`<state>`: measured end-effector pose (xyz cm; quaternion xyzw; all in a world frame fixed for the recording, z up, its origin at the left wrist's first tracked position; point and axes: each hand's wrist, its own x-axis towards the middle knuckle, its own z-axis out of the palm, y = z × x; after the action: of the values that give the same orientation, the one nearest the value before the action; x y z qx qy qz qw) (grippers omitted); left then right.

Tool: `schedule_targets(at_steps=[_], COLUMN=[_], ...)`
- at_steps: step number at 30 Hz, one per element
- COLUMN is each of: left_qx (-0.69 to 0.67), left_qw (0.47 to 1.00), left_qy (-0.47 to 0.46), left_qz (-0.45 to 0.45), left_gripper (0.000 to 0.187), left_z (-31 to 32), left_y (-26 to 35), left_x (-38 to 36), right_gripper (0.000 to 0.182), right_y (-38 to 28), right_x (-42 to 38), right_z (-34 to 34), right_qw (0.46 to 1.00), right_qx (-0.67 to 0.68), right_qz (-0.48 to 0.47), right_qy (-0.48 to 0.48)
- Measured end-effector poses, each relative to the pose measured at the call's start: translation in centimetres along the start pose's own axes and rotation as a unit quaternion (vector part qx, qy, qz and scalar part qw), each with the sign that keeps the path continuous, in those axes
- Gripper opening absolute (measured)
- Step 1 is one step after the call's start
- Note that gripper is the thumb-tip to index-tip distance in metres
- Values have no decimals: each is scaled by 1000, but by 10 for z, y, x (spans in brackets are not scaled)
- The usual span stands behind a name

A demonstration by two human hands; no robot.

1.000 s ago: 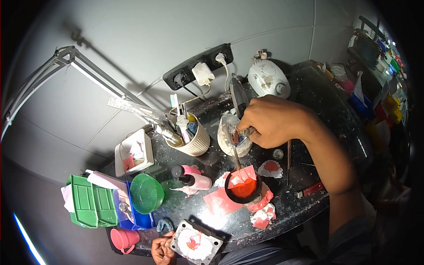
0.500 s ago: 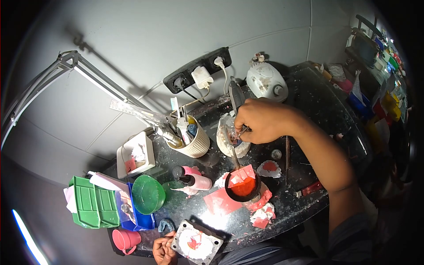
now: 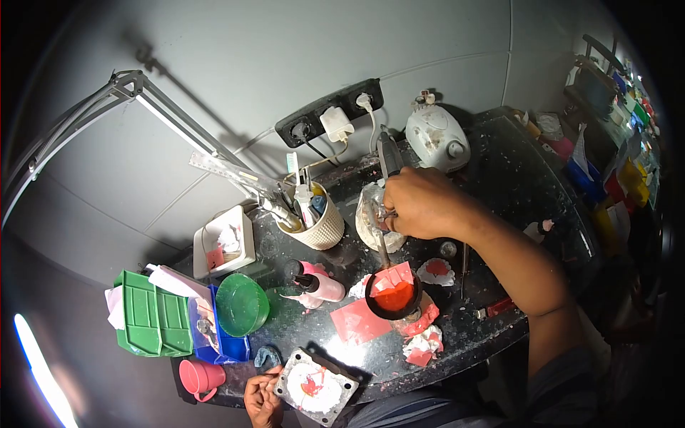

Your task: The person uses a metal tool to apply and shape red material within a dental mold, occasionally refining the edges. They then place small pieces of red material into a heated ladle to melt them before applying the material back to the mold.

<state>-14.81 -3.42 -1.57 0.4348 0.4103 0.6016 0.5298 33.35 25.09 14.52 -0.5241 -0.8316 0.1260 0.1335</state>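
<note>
My left hand (image 3: 262, 399), fingers closed, grips the edge of a metal dental flask half (image 3: 341, 410). White plaster (image 3: 327, 398) fills it, with a patch of red wax (image 3: 312, 385) in the middle. A dark blue horseshoe-shaped piece (image 3: 267, 357) lies just beyond that hand. My right hand (image 3: 419, 203) is closed at the mouth of a plaster-crusted white container (image 3: 369, 232); what its fingers pinch is mostly hidden. Beside the container, a long-handled pan (image 3: 371, 303) holds melted red wax (image 3: 394, 298) and pink wax sheet pieces (image 3: 392, 277).
A grey rotary handpiece (image 3: 389, 155) stands behind my right hand, near its white control unit (image 3: 437, 139). Left of centre are a tool-filled woven cup (image 3: 325, 232), pink bottles (image 3: 328, 289), a green bowl (image 3: 242, 305) and a pink mug (image 3: 203, 378). A pink wax sheet (image 3: 359, 321) lies mid-table.
The camera view has shifted slightly. My right hand has moved a little lower at the container, its fingers still closed. My left hand keeps its hold on the flask half.
</note>
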Motion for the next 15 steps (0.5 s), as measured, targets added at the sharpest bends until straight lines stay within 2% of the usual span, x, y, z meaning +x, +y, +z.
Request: schedule_targets(at_steps=[5,9,11,15], left_qx=[0,-8,-9,-6], left_qw=[1000,1000,1000,1000], left_qy=[2,0,-2,5], left_qz=[-2,3,5,0], left_gripper=[74,73,72,72], left_z=[-2,-9,-10,-6], left_y=[-1,-7,-7,-4], left_x=[0,0,-1,-1], right_gripper=[21,23,22,22], right_y=[-5,-4,-5,2], right_x=[2,3,3,5], right_z=[11,10,-1,-1], right_qw=[995,993,992,991], right_qx=[48,63,90,110], right_qz=[86,86,86,79], right_qy=[32,56,19,15])
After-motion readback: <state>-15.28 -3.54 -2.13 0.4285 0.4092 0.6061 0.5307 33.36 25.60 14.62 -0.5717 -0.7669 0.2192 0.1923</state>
